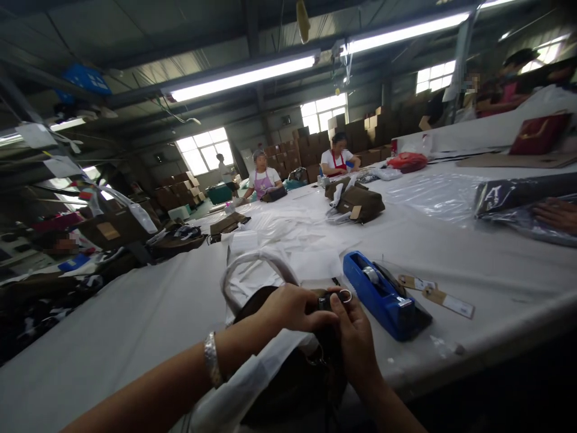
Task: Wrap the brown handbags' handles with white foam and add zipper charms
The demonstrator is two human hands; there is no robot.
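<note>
A dark brown handbag [288,373] with a white looped handle [252,264] rests at the near edge of the long white table [157,313]. My left hand [293,310] is closed on the bag's top. My right hand [354,337] pinches a small metal ring and clasp [343,296] at the same spot. White wrapping paper [252,379] lies across my left forearm, which wears a silver bangle [211,359].
A blue tape dispenser [383,294] and two paper tags [435,296] lie just right of the bag. White sheets [293,240] and more brown bags [358,201] sit farther along. Two seated workers [338,157] are at the far end; another person's hand [556,213] rests at right.
</note>
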